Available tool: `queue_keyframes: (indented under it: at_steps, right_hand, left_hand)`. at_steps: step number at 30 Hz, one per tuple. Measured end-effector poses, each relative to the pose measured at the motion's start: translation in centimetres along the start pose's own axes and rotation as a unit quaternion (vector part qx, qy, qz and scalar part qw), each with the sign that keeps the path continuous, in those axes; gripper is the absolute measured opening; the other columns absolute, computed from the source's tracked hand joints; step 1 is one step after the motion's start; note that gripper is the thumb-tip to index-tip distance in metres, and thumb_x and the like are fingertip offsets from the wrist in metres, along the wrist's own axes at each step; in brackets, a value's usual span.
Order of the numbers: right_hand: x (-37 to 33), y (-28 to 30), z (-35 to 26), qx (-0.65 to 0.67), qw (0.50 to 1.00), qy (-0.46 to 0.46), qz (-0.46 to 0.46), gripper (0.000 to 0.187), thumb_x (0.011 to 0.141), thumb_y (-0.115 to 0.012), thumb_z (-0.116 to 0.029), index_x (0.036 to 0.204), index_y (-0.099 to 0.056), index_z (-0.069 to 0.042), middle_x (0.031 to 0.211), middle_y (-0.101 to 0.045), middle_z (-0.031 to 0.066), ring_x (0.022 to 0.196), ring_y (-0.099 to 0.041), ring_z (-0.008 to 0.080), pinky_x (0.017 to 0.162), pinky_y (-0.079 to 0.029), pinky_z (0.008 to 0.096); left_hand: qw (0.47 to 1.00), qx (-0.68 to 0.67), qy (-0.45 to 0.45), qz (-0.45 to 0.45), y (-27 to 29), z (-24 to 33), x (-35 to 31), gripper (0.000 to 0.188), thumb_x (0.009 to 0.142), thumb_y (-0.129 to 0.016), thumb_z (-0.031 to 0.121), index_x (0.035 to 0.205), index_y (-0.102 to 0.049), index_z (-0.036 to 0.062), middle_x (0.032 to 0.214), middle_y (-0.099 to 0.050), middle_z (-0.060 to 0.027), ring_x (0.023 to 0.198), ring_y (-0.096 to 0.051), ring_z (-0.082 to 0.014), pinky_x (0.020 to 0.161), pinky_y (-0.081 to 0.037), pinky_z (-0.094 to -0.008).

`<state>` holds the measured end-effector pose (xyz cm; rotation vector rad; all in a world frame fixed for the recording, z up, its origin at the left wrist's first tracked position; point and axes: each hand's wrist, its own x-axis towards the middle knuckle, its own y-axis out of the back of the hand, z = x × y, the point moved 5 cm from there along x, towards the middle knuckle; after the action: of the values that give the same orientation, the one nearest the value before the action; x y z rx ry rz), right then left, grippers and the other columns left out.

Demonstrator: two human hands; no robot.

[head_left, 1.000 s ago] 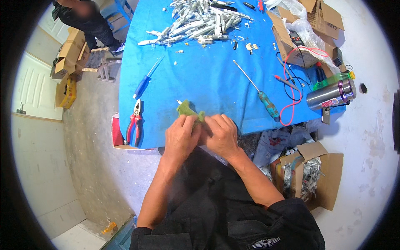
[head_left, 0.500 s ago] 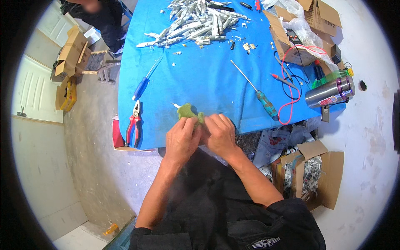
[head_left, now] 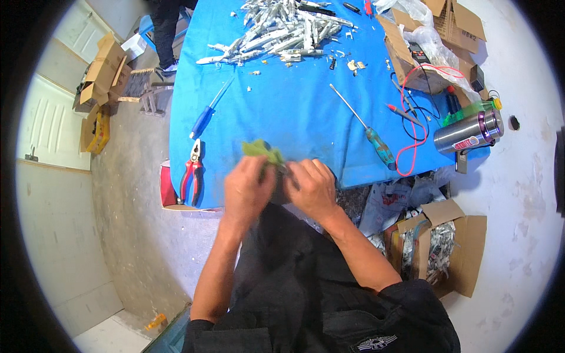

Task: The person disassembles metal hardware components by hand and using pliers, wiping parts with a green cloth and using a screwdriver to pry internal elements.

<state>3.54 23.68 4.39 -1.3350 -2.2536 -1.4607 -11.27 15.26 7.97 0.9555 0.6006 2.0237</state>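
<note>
My left hand [head_left: 249,183] is closed on a crumpled green cloth [head_left: 263,151], slightly smeared by motion, just over the table's near edge. Beside it my right hand [head_left: 313,185] is closed too, its fingertips close to the cloth. A thin greyish piece shows between the two hands, but its kind is hidden by the fingers. To the left lie red-and-black pliers [head_left: 191,172] and a blue-handled screwdriver [head_left: 203,120]. A screwdriver with a green-blue handle [head_left: 379,147] rests on the right.
A heap of white stick-like parts [head_left: 282,35] covers the far middle of the blue-covered table [head_left: 282,106]. At right are a steel flask [head_left: 465,139], red and black test leads [head_left: 405,148] and an open carton [head_left: 400,50]. A person's legs [head_left: 166,35] stand far left.
My left hand has shifted slightly left, with the cloth moving along. The white tip that stuck out of the cloth is out of sight. The person at far left has changed position.
</note>
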Motion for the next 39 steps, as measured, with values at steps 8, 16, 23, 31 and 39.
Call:
queue_keyframes:
  at_steps: [8,16,23,31,39]
  right_hand:
    - [0.2,0.4,-0.2,0.007,1.0,-0.009,-0.002,0.03,0.081,-0.082,-0.013,0.108,-0.073,-0.006,0.089,-0.063,0.0075,0.083,-0.063,0.0311,0.073,-0.051,0.0459]
    - [0.1,0.2,-0.2,0.004,1.0,-0.003,-0.002,0.028,0.081,-0.081,-0.014,0.107,-0.072,-0.007,0.089,-0.062,0.0076,0.082,-0.062,0.031,0.072,-0.051,0.046]
    - [0.1,0.2,-0.1,-0.012,1.0,0.0,-0.004,0.027,0.08,-0.082,-0.013,0.105,-0.072,-0.007,0.09,-0.064,0.0076,0.084,-0.064,0.031,0.073,-0.052,0.0454]
    - [-0.1,0.0,0.0,0.003,1.0,-0.009,-0.012,0.03,0.08,-0.082,-0.013,0.108,-0.072,-0.007,0.09,-0.064,0.0077,0.085,-0.063,0.0315,0.074,-0.052,0.046]
    - [0.1,0.2,-0.1,0.009,1.0,-0.005,0.003,0.032,0.078,-0.084,-0.013,0.108,-0.073,-0.008,0.088,-0.063,0.0071,0.082,-0.063,0.0312,0.072,-0.051,0.0458]
  left_hand:
    - [0.995,0.095,0.034,0.014,-0.9,-3.1,0.9,0.018,0.096,-0.076,0.017,0.107,-0.068,0.0046,0.098,-0.073,-0.0176,0.085,-0.073,-0.0418,0.071,-0.058,-0.0509]
    - [0.999,0.008,0.024,0.031,0.7,-0.8,0.4,0.02,0.091,-0.081,0.008,0.109,-0.073,0.0022,0.098,-0.075,-0.0199,0.085,-0.076,-0.0387,0.073,-0.06,-0.0441]
    - [0.998,0.046,0.019,-0.023,-1.5,-0.7,-0.4,0.021,0.091,-0.081,0.011,0.109,-0.072,0.0033,0.099,-0.073,-0.0183,0.086,-0.074,-0.0416,0.072,-0.059,-0.0467]
    - [0.998,0.043,0.044,0.001,0.6,-1.2,0.7,0.016,0.095,-0.077,0.014,0.106,-0.069,0.0056,0.095,-0.071,-0.0177,0.084,-0.072,-0.0427,0.071,-0.057,-0.0519]
    - [0.996,0.08,0.035,-0.007,-0.6,-2.0,0.6,0.014,0.096,-0.074,0.014,0.105,-0.067,0.0058,0.095,-0.072,-0.0196,0.082,-0.072,-0.0442,0.071,-0.057,-0.0535]
